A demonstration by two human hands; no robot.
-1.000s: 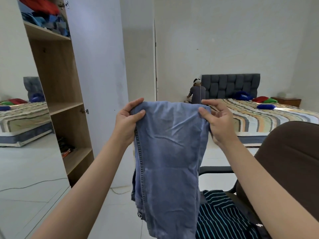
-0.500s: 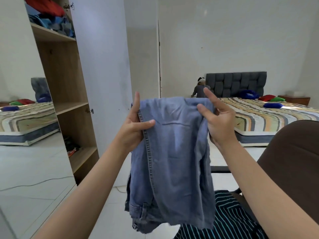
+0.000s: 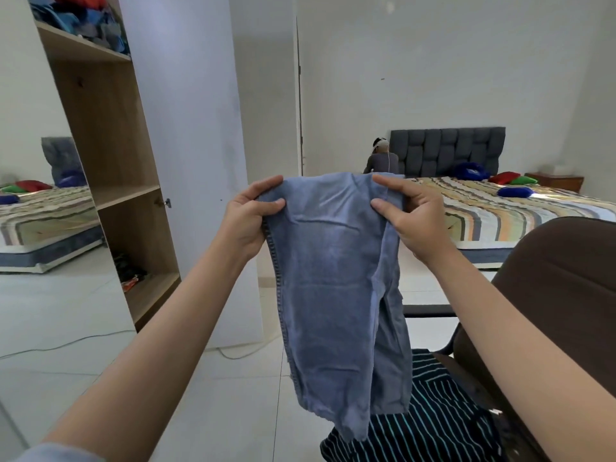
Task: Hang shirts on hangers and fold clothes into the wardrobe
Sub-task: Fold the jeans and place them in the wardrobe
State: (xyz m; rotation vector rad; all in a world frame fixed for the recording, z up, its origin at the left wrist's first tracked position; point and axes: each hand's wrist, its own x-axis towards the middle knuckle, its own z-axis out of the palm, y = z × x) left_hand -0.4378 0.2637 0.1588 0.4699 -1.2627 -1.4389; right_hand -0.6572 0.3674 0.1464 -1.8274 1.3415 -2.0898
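A pair of faded blue denim trousers [image 3: 336,278] hangs doubled over in mid-air at the centre of the view, its top fold pinched at both corners: the left hand [image 3: 248,216] grips the seamed edge at 9 o'clock of the cloth, thumb in front and fingers behind, while the right hand [image 3: 411,216] clamps the opposite corner at 3 o'clock, forefinger laid along the top. The lower ends dangle free toward 6 o'clock, just above a black garment with thin teal stripes [image 3: 430,425] heaped on the seat of a brown office chair [image 3: 563,295] at 4 o'clock. The open wooden wardrobe [image 3: 110,168] stands at 10 o'clock, well apart from the trousers; its top shelf already carries a jumble of blue and red clothes [image 3: 86,21], the middle shelf looks bare and something small and dark lies on the lowest. Judging from this, the fold is only part made: the trousers need at least one more fold before shelving, the striped garment waits its turn, and no hanger is in sight. A striped bed [image 3: 506,211] with a grey padded headboard fills the background at 2 o'clock.
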